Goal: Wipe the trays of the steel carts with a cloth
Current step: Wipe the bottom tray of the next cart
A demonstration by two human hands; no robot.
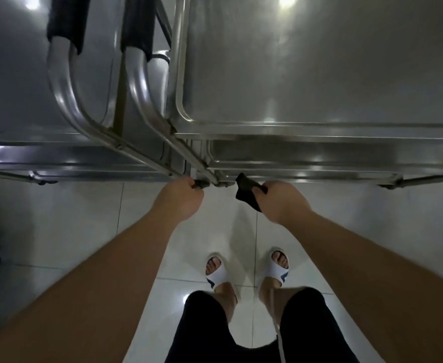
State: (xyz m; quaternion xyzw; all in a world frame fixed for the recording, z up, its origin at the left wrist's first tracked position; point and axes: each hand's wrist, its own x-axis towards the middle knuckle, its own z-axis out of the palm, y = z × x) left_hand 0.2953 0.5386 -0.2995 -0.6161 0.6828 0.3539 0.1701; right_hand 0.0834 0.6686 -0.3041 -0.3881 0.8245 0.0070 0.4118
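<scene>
Dim, greyish light overall; overhead lamps glare as bright spots on the right steel tray [319,61] and gleam off the floor tiles [241,226]. Wide-angle bending at edges, slightly soft focus.

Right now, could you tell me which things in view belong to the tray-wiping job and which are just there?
Part of the job:
- dark cloth, gripped in the right hand
- right cart's top tray
- left cart's tray
- left hand, gripping the cart frame's lower corner

Just there:
- black-padded cart handles
- white slippers
- tiled floor
</scene>
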